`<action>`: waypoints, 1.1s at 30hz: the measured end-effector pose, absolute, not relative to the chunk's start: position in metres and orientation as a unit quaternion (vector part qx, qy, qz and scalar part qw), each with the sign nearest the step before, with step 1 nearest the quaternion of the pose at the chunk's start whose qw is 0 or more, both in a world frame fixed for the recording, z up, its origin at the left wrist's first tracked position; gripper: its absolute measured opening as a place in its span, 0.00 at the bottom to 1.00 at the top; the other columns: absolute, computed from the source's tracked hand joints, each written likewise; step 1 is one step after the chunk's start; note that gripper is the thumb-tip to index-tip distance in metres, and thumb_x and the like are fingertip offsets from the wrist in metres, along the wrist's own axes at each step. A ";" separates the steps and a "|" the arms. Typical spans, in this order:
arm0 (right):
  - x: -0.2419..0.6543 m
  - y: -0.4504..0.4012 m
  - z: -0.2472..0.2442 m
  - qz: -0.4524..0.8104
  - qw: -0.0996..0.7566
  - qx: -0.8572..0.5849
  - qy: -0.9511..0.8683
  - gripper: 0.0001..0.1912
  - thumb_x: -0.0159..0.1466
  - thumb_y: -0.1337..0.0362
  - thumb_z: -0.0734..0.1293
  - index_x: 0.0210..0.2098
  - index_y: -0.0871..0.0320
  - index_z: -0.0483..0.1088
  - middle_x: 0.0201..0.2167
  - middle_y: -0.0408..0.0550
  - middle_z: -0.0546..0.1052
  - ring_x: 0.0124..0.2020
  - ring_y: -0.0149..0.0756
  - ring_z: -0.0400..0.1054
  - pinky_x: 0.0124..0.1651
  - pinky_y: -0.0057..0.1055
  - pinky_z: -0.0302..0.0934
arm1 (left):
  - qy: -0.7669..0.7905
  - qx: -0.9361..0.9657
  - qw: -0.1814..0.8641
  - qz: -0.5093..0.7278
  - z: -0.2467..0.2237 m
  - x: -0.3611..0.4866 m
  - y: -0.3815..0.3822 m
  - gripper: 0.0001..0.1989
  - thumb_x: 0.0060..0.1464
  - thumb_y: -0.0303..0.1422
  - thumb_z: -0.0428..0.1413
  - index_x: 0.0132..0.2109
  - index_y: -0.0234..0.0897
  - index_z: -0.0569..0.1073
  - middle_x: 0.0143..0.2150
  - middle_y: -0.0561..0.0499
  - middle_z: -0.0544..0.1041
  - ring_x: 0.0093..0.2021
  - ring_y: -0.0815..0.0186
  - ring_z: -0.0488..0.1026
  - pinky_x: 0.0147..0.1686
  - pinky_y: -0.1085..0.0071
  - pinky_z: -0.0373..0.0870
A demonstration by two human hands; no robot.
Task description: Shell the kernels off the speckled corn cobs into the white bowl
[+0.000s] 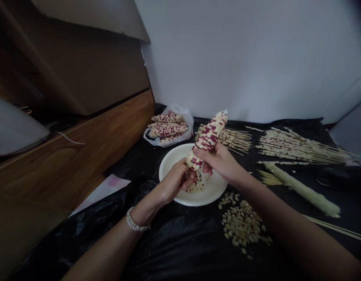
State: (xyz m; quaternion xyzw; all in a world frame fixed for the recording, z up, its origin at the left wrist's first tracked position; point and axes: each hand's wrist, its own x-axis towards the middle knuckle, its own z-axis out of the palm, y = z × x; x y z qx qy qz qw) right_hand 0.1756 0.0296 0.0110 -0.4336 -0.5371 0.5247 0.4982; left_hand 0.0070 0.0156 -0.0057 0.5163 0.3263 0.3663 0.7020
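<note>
A corn cob [209, 132] with cream and dark red kernels is held tilted over a white bowl [215, 192], its tip up and to the right. My right hand [220, 159] wraps round the cob's lower half, thumb across the front. At the cob's bottom end, my left hand [175, 178] grips with bent fingers; the fingertips are partly hidden. Loose kernels [195, 186] lie in the bowl below both hands. On my left wrist sits a beaded bracelet [135, 221].
Behind the bowl, a plastic bag [188, 113] holds several corn cobs [168, 128]. Kernel-threaded skewers [291, 144] lie at the right, near a bare cob [306, 189]. A kernel pile [243, 224] rests on black plastic sheeting [174, 242]. A wooden board [110, 132] borders the left.
</note>
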 end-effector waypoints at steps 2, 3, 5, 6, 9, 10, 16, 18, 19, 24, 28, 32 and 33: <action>0.176 0.030 0.013 0.533 0.496 -0.431 -0.533 0.23 0.57 0.46 0.77 0.35 0.54 0.65 0.18 0.40 0.73 0.15 0.30 0.65 0.14 0.27 0.59 | 0.310 0.502 0.717 0.371 -0.003 0.006 0.015 0.07 0.48 0.27 0.54 0.37 0.36 0.67 0.29 0.56 0.65 0.18 0.79 0.52 0.18 0.75 0.44; 0.176 0.030 0.014 0.535 0.495 -0.431 -0.531 0.24 0.56 0.45 0.77 0.34 0.54 0.65 0.18 0.40 0.72 0.15 0.30 0.64 0.14 0.27 0.58 | 0.300 0.495 0.726 0.372 -0.002 0.005 0.014 0.07 0.48 0.28 0.54 0.37 0.35 0.67 0.29 0.56 0.66 0.18 0.79 0.53 0.19 0.75 0.45; 0.177 0.030 0.016 0.534 0.495 -0.434 -0.531 0.25 0.56 0.44 0.77 0.34 0.53 0.65 0.18 0.41 0.72 0.15 0.30 0.64 0.14 0.28 0.58 | 0.285 0.485 0.739 0.371 0.001 0.005 0.013 0.06 0.54 0.32 0.55 0.38 0.35 0.68 0.31 0.55 0.67 0.19 0.78 0.54 0.19 0.74 0.46; 0.177 0.030 0.016 0.531 0.495 -0.435 -0.532 0.25 0.55 0.45 0.77 0.34 0.53 0.64 0.18 0.41 0.73 0.15 0.31 0.65 0.14 0.28 0.58 | 0.284 0.485 0.739 0.372 0.001 0.005 0.013 0.08 0.58 0.36 0.55 0.38 0.35 0.68 0.31 0.54 0.68 0.19 0.78 0.54 0.20 0.74 0.46; 0.177 0.029 0.017 0.528 0.497 -0.435 -0.534 0.24 0.55 0.45 0.77 0.35 0.53 0.64 0.19 0.41 0.73 0.16 0.32 0.65 0.15 0.29 0.59 | 0.293 0.500 0.719 0.383 0.001 0.007 0.012 0.15 0.63 0.45 0.56 0.40 0.35 0.69 0.33 0.53 0.70 0.19 0.78 0.54 0.20 0.73 0.44; 0.177 0.029 0.017 0.529 0.498 -0.434 -0.532 0.24 0.56 0.45 0.77 0.34 0.53 0.64 0.19 0.41 0.73 0.16 0.32 0.65 0.15 0.29 0.59 | 0.295 0.505 0.713 0.387 0.001 0.008 0.011 0.16 0.64 0.45 0.57 0.40 0.35 0.69 0.33 0.52 0.70 0.20 0.78 0.54 0.20 0.73 0.43; 0.177 0.029 0.018 0.535 0.502 -0.437 -0.521 0.25 0.55 0.44 0.78 0.33 0.53 0.64 0.19 0.42 0.73 0.16 0.31 0.65 0.15 0.29 0.60 | 0.290 0.500 0.713 0.395 0.001 0.010 0.011 0.14 0.63 0.43 0.58 0.40 0.36 0.68 0.33 0.53 0.71 0.19 0.78 0.55 0.19 0.73 0.45; 0.177 0.029 0.017 0.537 0.504 -0.438 -0.515 0.26 0.54 0.44 0.78 0.34 0.53 0.64 0.19 0.41 0.74 0.16 0.31 0.65 0.15 0.28 0.60 | 0.291 0.499 0.714 0.396 0.001 0.010 0.012 0.13 0.63 0.42 0.57 0.40 0.36 0.68 0.32 0.53 0.71 0.19 0.78 0.54 0.19 0.74 0.46; 0.177 0.029 0.017 0.538 0.505 -0.437 -0.515 0.25 0.54 0.44 0.78 0.34 0.53 0.64 0.19 0.41 0.74 0.16 0.31 0.65 0.15 0.28 0.60 | 0.292 0.500 0.713 0.395 0.000 0.010 0.012 0.13 0.63 0.42 0.57 0.40 0.36 0.67 0.32 0.54 0.71 0.19 0.78 0.54 0.19 0.74 0.45; 0.175 0.028 0.011 0.523 0.506 -0.428 -0.535 0.24 0.56 0.45 0.77 0.35 0.53 0.65 0.19 0.41 0.74 0.16 0.32 0.66 0.15 0.29 0.61 | 0.325 0.528 0.683 0.386 -0.005 0.009 0.014 0.10 0.64 0.40 0.53 0.41 0.36 0.68 0.32 0.54 0.69 0.19 0.78 0.53 0.19 0.74 0.43; 0.171 0.026 0.010 0.523 0.507 -0.429 -0.534 0.25 0.54 0.47 0.79 0.36 0.52 0.64 0.19 0.39 0.73 0.15 0.32 0.65 0.16 0.30 0.61 | 0.358 0.530 0.659 0.397 -0.007 0.007 0.013 0.08 0.61 0.37 0.53 0.41 0.36 0.68 0.27 0.56 0.64 0.19 0.77 0.50 0.20 0.73 0.41; 0.169 0.025 0.012 0.538 0.502 -0.425 -0.527 0.26 0.54 0.46 0.79 0.36 0.51 0.63 0.18 0.37 0.72 0.15 0.32 0.65 0.17 0.30 0.63 | 0.364 0.516 0.660 0.408 -0.007 0.007 0.013 0.05 0.56 0.33 0.54 0.38 0.38 0.66 0.25 0.59 0.59 0.19 0.77 0.47 0.20 0.74 0.41; 0.168 0.025 0.012 0.542 0.501 -0.427 -0.523 0.26 0.53 0.45 0.79 0.36 0.51 0.63 0.18 0.38 0.72 0.16 0.32 0.65 0.17 0.31 0.64 | 0.366 0.515 0.659 0.409 -0.008 0.007 0.013 0.05 0.56 0.33 0.54 0.38 0.38 0.65 0.25 0.59 0.59 0.19 0.77 0.47 0.19 0.74 0.40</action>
